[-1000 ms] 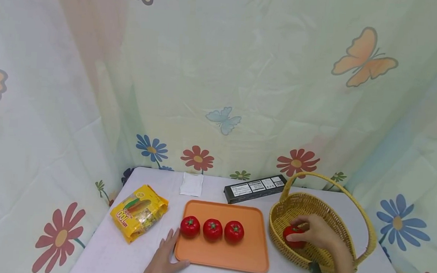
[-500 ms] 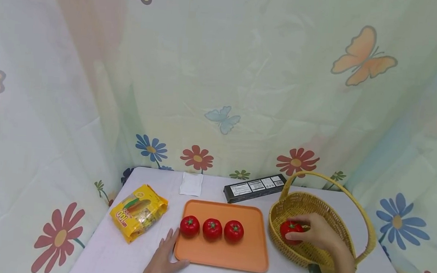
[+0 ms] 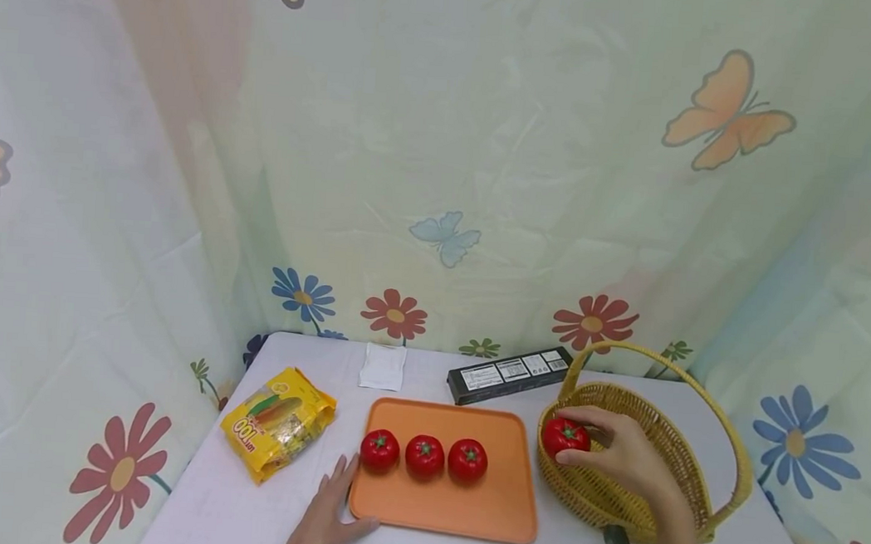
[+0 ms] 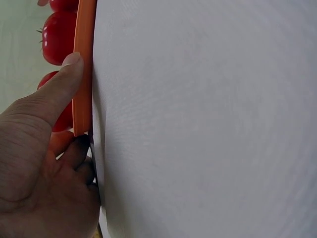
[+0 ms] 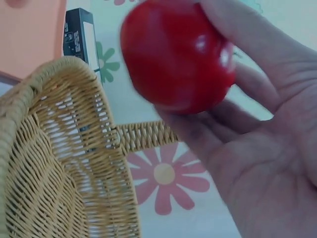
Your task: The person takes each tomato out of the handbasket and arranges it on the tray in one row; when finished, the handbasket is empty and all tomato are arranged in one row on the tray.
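Observation:
My right hand [image 3: 627, 452] grips a red tomato [image 3: 564, 437] with a green stem, thumb on one side and fingers on the other. In the right wrist view this tomato [image 5: 176, 57] is held up above the rim of the yellow wicker basket [image 5: 111, 198]. On the orange tray [image 3: 458, 506], three more tomatoes [image 3: 424, 457] lie in a row. My left hand [image 3: 325, 511] rests at the tray's near left corner, fingers extended along the left side. The left wrist view shows its thumb [image 4: 62, 84] against the tray's rim.
A yellow snack bag [image 3: 276, 424] lies left of the tray. Behind the tray are a white packet [image 3: 382, 367] and a long black box [image 3: 510, 376]. The basket's tall handle [image 3: 705, 397] arches over its right side. A flowered curtain [image 3: 488, 142] closes off the back.
The right hand has lifted the tomato from inside the basket, up and leftward to the basket's left rim. The left hand and the tray have stayed put.

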{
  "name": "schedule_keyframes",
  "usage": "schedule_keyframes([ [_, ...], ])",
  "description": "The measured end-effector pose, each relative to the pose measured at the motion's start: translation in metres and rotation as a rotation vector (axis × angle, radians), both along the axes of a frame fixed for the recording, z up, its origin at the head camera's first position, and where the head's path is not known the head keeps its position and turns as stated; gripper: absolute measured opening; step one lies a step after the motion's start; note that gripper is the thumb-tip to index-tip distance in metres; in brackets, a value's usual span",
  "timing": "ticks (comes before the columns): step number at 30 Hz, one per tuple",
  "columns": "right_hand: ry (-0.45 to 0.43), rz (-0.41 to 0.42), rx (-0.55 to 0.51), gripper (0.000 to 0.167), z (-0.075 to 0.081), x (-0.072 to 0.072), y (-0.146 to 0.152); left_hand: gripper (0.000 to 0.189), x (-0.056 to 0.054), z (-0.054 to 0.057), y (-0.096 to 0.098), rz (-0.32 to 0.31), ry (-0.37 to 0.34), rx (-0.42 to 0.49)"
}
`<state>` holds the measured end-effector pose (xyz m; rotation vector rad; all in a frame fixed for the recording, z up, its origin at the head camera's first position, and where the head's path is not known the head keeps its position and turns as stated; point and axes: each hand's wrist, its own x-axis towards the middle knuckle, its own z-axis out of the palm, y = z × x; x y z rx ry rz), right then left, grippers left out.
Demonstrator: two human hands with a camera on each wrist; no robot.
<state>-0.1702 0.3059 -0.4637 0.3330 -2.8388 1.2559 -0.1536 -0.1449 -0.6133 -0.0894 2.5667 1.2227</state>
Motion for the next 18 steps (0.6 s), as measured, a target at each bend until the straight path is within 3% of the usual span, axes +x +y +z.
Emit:
schedule_keyframes([
  [9, 0.121, 0.002, -0.090, 0.060, -0.002, -0.003, -0.015, 0.110, 0.001, 0.001, 0.001, 0.002, -0.005, 0.001],
  [18, 0.106, 0.064, -0.174, 0.058, -0.002, -0.008, -0.033, 0.111, 0.000, 0.003, 0.001, 0.008, -0.022, -0.012],
])
